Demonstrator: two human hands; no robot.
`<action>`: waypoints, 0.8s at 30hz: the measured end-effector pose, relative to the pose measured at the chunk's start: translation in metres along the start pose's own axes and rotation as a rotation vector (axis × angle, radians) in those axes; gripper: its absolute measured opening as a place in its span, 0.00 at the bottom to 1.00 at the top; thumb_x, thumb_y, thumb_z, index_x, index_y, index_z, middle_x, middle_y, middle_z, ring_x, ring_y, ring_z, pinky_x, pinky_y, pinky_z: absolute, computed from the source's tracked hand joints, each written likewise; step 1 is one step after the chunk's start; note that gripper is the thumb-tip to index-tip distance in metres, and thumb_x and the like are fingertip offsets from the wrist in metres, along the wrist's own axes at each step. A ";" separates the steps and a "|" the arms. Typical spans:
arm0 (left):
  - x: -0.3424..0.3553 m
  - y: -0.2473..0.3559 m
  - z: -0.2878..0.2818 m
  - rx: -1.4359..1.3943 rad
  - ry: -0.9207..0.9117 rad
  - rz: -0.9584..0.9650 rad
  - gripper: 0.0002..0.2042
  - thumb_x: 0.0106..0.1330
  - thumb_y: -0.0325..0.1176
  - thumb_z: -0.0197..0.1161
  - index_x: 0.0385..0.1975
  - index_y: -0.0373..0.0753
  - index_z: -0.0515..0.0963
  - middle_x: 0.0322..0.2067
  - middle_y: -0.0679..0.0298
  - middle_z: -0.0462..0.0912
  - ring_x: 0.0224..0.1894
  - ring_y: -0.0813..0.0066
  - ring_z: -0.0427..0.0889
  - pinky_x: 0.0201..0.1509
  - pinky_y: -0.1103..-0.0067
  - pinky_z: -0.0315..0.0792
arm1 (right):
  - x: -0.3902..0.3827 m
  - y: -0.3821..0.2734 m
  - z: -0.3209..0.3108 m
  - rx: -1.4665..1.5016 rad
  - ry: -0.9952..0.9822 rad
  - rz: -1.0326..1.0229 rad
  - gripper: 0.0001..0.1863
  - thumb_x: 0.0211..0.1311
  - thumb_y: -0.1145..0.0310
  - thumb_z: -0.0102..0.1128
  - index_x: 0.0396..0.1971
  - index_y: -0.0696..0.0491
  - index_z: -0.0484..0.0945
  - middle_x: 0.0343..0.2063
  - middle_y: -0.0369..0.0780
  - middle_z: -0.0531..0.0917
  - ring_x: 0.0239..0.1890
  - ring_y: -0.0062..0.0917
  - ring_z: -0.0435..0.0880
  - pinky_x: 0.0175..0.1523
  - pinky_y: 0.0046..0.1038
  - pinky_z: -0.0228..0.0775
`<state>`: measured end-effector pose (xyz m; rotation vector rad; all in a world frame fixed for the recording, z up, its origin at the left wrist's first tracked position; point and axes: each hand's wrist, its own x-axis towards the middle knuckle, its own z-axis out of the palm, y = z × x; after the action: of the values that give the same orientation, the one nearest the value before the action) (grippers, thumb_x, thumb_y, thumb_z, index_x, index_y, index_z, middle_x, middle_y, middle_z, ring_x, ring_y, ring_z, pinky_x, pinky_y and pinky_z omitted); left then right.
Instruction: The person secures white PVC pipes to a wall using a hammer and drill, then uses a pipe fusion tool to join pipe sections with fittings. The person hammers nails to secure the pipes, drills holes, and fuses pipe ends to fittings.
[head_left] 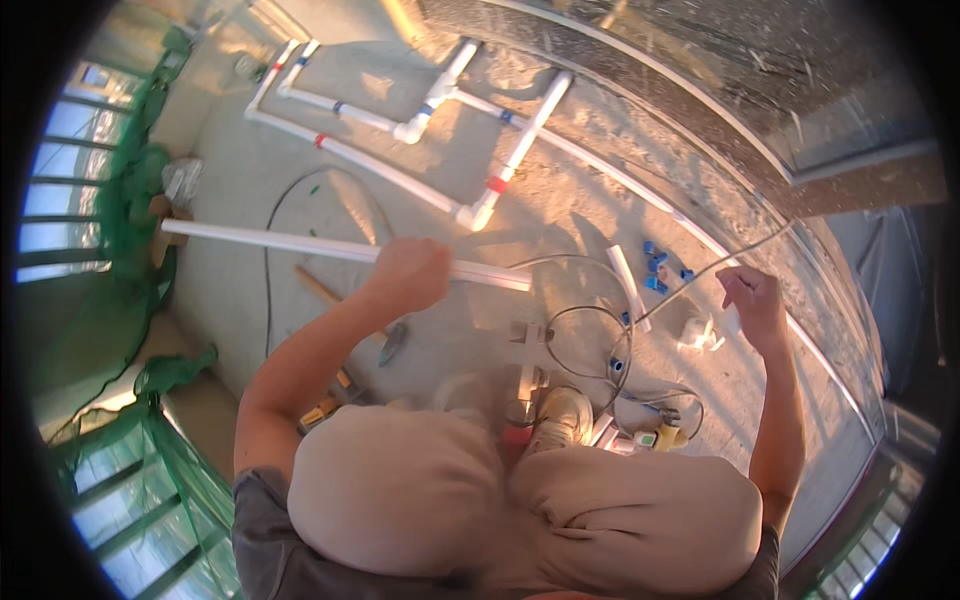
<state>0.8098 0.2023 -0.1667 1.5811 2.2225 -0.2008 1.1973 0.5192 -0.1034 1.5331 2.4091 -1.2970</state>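
My left hand is wrapped round a long white plastic pipe, gripping it toward its right end. The pipe reaches left across the concrete floor, with its right end just past my fist. Out to the right, my right hand is raised with its fingers curled in. What they hold, if anything, is hidden. White pipe fittings lie just left of that hand. A short white pipe rests between my hands, beside several blue clips. Below, a pipe-welding tool stands by my shoe.
Joined white pipes with red and blue bands run along the far floor. A grey cable loops near my feet. Left lie a hammer and green netting. A yellow-and-white power plug sits by my right knee.
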 end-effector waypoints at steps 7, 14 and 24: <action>-0.013 0.068 -0.090 -0.065 -0.093 0.067 0.06 0.57 0.32 0.65 0.29 0.38 0.84 0.32 0.56 0.89 0.36 0.55 0.90 0.39 0.62 0.81 | -0.052 -0.116 0.129 0.252 -0.375 -0.448 0.27 0.79 0.54 0.52 0.66 0.59 0.74 0.26 0.39 0.84 0.36 0.19 0.81 0.44 0.28 0.73; -0.058 0.075 -0.063 -0.208 0.425 0.277 0.06 0.50 0.26 0.65 0.28 0.39 0.78 0.28 0.62 0.82 0.36 0.58 0.85 0.39 0.65 0.75 | -0.053 -0.136 0.155 0.544 -0.776 0.017 0.26 0.83 0.49 0.45 0.48 0.59 0.80 0.22 0.40 0.82 0.28 0.25 0.83 0.33 0.29 0.77; -0.089 0.007 -0.046 -0.271 0.435 0.046 0.09 0.50 0.24 0.69 0.29 0.41 0.76 0.29 0.63 0.80 0.37 0.56 0.80 0.44 0.65 0.73 | -0.052 -0.085 0.157 1.195 -0.615 0.373 0.23 0.77 0.57 0.58 0.59 0.61 0.76 0.44 0.47 0.87 0.47 0.40 0.91 0.52 0.49 0.89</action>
<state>0.8303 0.1433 -0.0885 1.6362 2.3920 0.4834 1.0979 0.3648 -0.1317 1.2121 0.8572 -2.7193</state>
